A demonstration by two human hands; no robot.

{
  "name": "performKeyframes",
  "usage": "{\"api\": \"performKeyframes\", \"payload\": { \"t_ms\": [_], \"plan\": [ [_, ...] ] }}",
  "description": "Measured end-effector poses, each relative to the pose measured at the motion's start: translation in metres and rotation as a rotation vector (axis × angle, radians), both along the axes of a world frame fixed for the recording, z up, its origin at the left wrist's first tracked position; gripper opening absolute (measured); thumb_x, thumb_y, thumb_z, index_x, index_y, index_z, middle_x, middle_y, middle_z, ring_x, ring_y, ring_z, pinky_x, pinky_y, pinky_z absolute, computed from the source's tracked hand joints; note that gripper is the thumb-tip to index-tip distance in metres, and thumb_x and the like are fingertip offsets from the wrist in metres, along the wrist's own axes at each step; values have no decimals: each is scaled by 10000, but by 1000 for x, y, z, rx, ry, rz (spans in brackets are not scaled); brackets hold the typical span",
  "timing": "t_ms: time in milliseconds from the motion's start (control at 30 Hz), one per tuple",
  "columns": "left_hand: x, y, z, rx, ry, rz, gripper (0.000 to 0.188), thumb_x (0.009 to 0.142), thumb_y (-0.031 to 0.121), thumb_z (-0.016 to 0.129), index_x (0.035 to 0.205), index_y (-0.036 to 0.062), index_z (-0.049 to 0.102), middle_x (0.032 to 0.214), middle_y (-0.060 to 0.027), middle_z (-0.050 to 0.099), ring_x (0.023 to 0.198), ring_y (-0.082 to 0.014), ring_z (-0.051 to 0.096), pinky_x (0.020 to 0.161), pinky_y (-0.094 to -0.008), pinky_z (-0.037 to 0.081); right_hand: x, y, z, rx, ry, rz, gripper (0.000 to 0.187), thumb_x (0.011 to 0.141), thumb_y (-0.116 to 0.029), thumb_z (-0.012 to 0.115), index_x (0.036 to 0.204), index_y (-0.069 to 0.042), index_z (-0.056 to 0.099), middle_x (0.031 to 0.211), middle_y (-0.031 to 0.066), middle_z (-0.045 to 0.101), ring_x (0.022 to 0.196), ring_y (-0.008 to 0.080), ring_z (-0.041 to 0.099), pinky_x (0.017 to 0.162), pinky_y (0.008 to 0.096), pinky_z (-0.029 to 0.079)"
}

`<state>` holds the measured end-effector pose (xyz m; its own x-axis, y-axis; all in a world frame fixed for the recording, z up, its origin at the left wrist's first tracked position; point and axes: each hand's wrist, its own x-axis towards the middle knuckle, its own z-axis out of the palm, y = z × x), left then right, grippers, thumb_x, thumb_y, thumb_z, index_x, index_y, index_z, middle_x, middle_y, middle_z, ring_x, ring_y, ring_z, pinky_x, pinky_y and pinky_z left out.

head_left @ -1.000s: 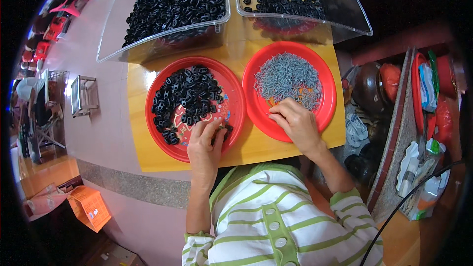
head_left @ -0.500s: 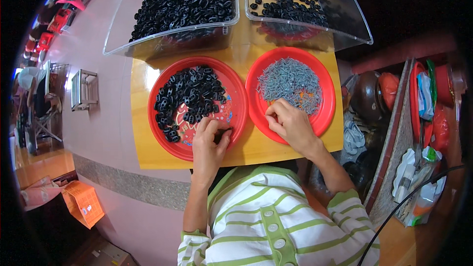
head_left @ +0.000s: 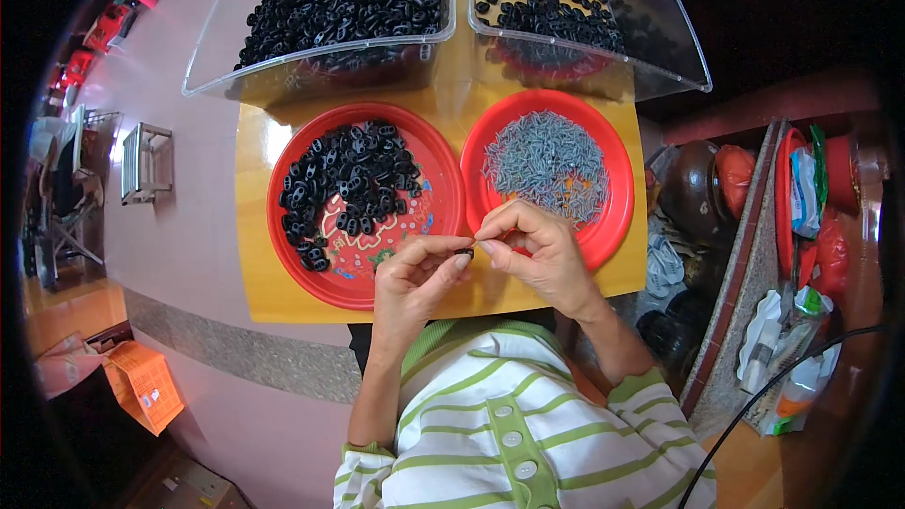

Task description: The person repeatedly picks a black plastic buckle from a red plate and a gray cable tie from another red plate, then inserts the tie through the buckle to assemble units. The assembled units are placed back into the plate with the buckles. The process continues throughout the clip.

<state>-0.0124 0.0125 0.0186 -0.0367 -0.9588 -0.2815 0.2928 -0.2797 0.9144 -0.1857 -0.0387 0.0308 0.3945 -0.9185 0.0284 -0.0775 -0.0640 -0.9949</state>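
Note:
My left hand [head_left: 413, 275] pinches a small black plastic piece [head_left: 466, 253] between thumb and fingers, in front of the two trays. Its fingertips meet those of my right hand [head_left: 535, 259], which are pressed together at the piece; whatever they hold is too small to make out. Behind my left hand, a red round tray [head_left: 441, 179] carries many black two-holed plastic pieces [head_left: 344, 170]. A second red tray [head_left: 619, 179], behind my right hand, holds a heap of small grey screws [head_left: 547, 155].
Two clear plastic bins stand beyond the trays: the left bin [head_left: 311, 62] is heaped with black pieces, the right bin [head_left: 665, 71] has fewer. Everything rests on a yellow table [head_left: 253, 254]. Pots and bags fill the right side; a metal stool [head_left: 146, 165] stands left.
My right hand has left the screw tray and moved left to meet my left hand. The left hand has come off its tray toward the middle, the black piece now showing at its fingertips.

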Motion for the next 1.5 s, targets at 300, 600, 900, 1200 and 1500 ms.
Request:
{"api": "performKeyframes", "payload": {
  "t_ms": [300, 600, 900, 1200, 1500],
  "plan": [
    [6, 0, 2, 49, 33, 32, 96, 853, 57, 636, 924, -8, 646, 810, -25, 650, 688, -70, 610, 631, -185, 497, 12, -1, 12, -67, 119, 47, 81, 804, -26, 631, 885, -23, 625, 824, 37, 599, 737, 114, 597, 602, 243, 482],
    [12, -4, -2, 69, 117, 129, 98, 866, 67, 620, 933, 0, 646, 790, -22, 639, 643, -69, 579, 588, -188, 461, 13, -10, -3, 76, 86, -8, 85, 804, -40, 644, 889, -35, 648, 802, 34, 591, 686, 103, 556, 563, 229, 434],
    [33, 16, -1, 29, 155, 255, 113, 911, 54, 542, 976, -36, 562, 868, -140, 646, 721, -176, 656, 629, -254, 534, -30, 22, -3, -489, 582, 105, 127, 722, -59, 683, 838, -44, 633, 808, 75, 570, 753, 240, 584, 635, 338, 483],
    [41, 35, 5, 23, 89, 337, 112, 914, 45, 527, 983, -38, 555, 868, -156, 640, 692, -184, 645, 608, -267, 519, -80, 123, -25, 278, 455, -104, 64, 834, -74, 625, 856, -14, 626, 721, 52, 599, 601, 160, 596, 519, 262, 459],
    [32, 36, 4, 81, 122, 258, 102, 910, 40, 529, 978, -31, 556, 866, -158, 638, 698, -190, 644, 630, -280, 523, -114, 129, -228, 218, 545, -380, 360, 936, -299, 468, 1043, 25, 582, 924, 136, 620, 887, 245, 587, 792, 365, 453]
  ]
}}
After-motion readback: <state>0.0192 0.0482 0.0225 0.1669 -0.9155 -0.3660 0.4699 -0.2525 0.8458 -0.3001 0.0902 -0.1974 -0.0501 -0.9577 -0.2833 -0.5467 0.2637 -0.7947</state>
